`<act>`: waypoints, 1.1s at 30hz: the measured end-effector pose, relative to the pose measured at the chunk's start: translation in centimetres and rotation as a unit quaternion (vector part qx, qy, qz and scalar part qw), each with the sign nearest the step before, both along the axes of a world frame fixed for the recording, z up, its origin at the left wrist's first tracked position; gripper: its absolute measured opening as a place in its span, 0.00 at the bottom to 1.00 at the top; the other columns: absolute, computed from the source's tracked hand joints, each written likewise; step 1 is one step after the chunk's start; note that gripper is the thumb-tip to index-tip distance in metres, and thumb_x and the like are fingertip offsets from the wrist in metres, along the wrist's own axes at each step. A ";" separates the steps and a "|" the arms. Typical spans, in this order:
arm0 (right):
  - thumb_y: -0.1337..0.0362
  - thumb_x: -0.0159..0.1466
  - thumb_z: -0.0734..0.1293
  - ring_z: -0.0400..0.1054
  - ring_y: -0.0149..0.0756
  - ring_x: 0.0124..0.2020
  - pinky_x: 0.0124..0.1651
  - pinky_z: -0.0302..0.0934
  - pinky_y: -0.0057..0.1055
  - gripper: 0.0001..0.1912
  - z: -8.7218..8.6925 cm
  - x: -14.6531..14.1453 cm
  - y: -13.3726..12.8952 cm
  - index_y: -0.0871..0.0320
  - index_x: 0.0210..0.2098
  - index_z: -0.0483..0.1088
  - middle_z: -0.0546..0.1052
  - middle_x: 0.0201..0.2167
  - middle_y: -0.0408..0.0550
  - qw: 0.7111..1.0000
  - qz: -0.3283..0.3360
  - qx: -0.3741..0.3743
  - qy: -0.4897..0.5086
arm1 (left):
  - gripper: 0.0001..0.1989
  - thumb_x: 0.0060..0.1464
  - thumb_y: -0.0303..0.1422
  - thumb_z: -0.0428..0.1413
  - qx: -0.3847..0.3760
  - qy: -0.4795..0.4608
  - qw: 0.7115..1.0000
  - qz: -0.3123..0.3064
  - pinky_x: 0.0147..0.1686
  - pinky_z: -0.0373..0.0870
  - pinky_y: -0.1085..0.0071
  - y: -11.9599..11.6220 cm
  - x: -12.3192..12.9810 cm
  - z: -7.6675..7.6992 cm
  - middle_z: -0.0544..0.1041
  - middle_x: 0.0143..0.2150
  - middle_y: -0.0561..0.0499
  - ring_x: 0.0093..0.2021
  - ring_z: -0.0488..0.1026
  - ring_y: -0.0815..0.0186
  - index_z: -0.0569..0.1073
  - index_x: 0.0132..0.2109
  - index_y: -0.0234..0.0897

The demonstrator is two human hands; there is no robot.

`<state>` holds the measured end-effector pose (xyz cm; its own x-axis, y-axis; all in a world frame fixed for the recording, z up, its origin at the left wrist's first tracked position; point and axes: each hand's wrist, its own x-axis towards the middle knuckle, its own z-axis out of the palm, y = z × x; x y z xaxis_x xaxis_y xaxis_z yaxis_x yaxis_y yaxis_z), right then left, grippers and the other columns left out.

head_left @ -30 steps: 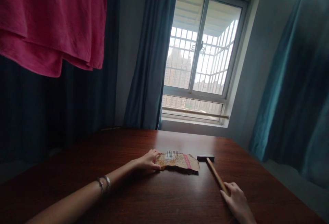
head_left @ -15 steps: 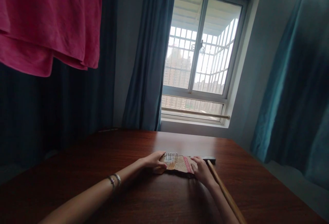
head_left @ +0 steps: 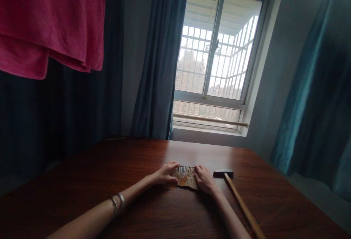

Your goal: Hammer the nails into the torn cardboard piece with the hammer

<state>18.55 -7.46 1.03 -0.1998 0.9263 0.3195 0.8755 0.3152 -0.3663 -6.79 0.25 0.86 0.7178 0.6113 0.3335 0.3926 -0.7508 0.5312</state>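
Note:
Between my hands is a small, rough wooden board, light brown with many dark holes or specks. Several thin nails stand upright in a row along its far side. My left hand grips the left end, fingers on the far edge and thumb on the near side. Over the right part lies my right hand, its fingers curled round the board and covering that end. A hammer rests just right of this hand, with a dark head and a long wooden handle running toward me.
The brown wooden table extends toward a barred window and blue curtains. A pink cloth hangs at the upper left. Another curtain hangs on the right.
My right hand has shifted left along the board, away from the hammer, and now covers the pink-striped part. My left hand keeps its hold. The view has tilted slightly.

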 end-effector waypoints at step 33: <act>0.61 0.55 0.64 0.66 0.36 0.40 0.42 0.57 0.30 0.16 2.5 0.4 0.9 0.56 0.44 0.69 0.72 0.38 0.48 0.994 0.007 -0.106 -0.009 | 0.35 0.38 0.48 0.62 0.029 -0.031 0.999 -0.002 0.52 0.59 0.64 -0.6 -0.3 -0.2 0.69 0.50 0.45 0.51 0.63 0.56 0.69 0.54 0.39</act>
